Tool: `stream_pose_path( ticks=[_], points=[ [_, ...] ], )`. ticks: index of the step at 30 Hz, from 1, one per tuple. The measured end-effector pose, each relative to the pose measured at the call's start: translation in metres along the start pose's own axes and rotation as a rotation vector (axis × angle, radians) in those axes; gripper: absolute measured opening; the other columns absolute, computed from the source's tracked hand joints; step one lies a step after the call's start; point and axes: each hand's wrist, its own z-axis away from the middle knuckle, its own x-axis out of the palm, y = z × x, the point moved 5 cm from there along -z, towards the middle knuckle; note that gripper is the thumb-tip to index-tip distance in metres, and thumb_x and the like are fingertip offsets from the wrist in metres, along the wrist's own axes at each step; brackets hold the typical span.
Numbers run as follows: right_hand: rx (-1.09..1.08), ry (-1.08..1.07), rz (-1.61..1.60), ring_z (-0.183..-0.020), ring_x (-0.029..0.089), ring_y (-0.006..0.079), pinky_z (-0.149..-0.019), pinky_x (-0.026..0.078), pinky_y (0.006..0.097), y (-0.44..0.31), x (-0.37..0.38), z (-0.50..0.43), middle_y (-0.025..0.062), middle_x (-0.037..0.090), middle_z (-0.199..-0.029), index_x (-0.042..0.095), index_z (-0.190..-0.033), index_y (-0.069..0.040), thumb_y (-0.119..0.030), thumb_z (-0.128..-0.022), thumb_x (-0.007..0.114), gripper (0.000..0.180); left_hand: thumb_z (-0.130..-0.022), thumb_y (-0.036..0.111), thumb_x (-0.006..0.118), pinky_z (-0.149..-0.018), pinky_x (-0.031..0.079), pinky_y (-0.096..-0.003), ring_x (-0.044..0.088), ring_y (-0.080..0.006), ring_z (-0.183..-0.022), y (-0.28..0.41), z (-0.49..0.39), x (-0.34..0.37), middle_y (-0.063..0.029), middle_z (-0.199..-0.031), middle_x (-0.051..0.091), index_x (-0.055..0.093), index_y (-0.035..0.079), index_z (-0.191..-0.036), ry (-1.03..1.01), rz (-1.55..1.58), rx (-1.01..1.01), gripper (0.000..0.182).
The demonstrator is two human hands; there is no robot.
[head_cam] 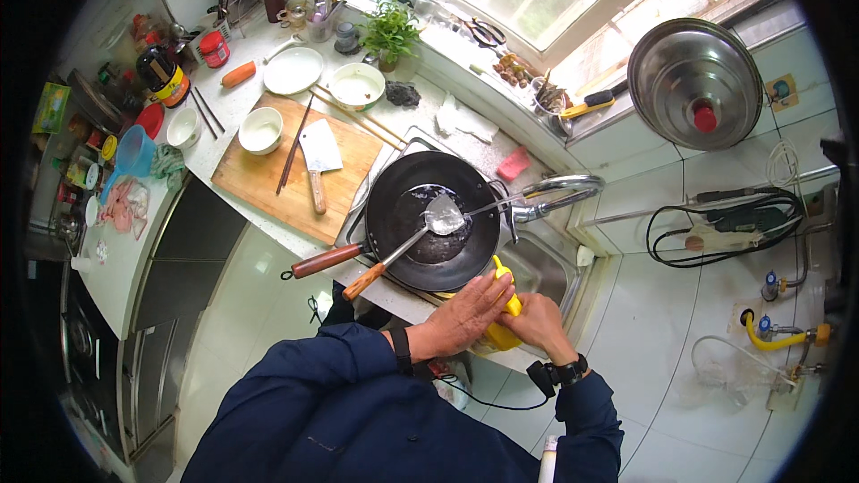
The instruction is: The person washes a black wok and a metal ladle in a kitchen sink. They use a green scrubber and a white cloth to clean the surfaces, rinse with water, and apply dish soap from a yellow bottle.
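My right hand [540,323] is wrapped around the upper part of a yellow pump bottle [498,337]. Against the bottle's pump head [512,305] lies my left hand [463,318], its fingers extended and its grip hidden. The spout points towards a black wok [386,215], which rests over the sink with its wooden handle [329,260] to the left. Some liquid is in the wok's bottom. A metal spatula [443,215] leans inside, its wooden grip [364,282] beyond the rim. Over the wok's right rim reaches a chrome faucet [564,191].
A cutting board [262,181] left of the wok holds a cleaver [321,147], dark chopsticks [294,147] and a white bowl [262,130]. Behind are a plate [293,70] and another bowl [357,86]. The sink basin [537,261] shows at right. A lid [694,80] hangs on the wall.
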Motion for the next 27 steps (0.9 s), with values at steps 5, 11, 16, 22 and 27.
stream_pose_path(
  ticks=[5,11,16,22,27],
  points=[
    [0.002,-0.022,-0.005,-0.077,0.071,0.0382,-0.068,0.054,0.048,-0.004,0.0,-0.008,0.0175,0.074,-0.081,0.075,-0.085,-0.01,-0.057,-0.079,0.073,0.047,-0.095,0.017,0.049,-0.122,0.028,-0.0433,0.032,-0.0363,-0.148,0.0,-0.002,-0.008,-0.0197,-0.163,0.027,0.036,-0.001,-0.154,-0.024,-0.239,-0.027,0.063],
    [-0.011,-0.054,0.002,-0.077,0.07,0.0381,-0.068,0.054,0.0476,-0.006,0.0,-0.018,0.0178,0.073,-0.082,0.075,-0.085,-0.01,-0.056,-0.078,0.073,0.047,-0.096,0.017,0.047,-0.124,0.024,-0.0443,0.03,-0.036,-0.15,-0.003,-0.006,-0.01,-0.0203,-0.161,0.031,0.036,-0.003,-0.153,-0.06,-0.312,-0.006,0.062],
    [-0.007,-0.053,-0.044,-0.077,0.07,0.0387,-0.068,0.053,0.0477,-0.005,-0.001,-0.024,0.0178,0.073,-0.08,0.075,-0.084,-0.009,-0.055,-0.078,0.075,0.046,-0.092,0.015,0.048,-0.123,0.027,-0.0474,0.035,-0.0392,-0.147,-0.007,-0.013,-0.014,-0.0284,-0.156,0.036,0.04,-0.012,-0.147,-0.034,-0.217,0.008,0.061],
    [-0.014,-0.036,-0.127,-0.074,0.07,0.0386,-0.067,0.053,0.0468,-0.003,0.0,-0.031,0.0191,0.072,-0.078,0.075,-0.085,-0.006,-0.05,-0.075,0.079,0.046,-0.091,0.014,0.049,-0.12,0.034,-0.049,0.043,-0.043,-0.142,-0.013,-0.017,-0.016,-0.033,-0.149,0.043,0.044,-0.015,-0.142,0.022,-0.18,-0.005,0.058],
    [-0.019,-0.002,-0.226,-0.073,0.07,0.0366,-0.066,0.054,0.0443,0.001,0.004,-0.033,0.0194,0.071,-0.077,0.075,-0.084,-0.005,-0.041,-0.071,0.08,0.039,-0.092,0.017,0.051,-0.118,0.036,-0.0482,0.045,-0.0431,-0.14,-0.017,-0.017,-0.015,-0.0322,-0.146,0.046,0.047,-0.014,-0.14,0.048,-0.155,-0.027,0.057]
  ],
)
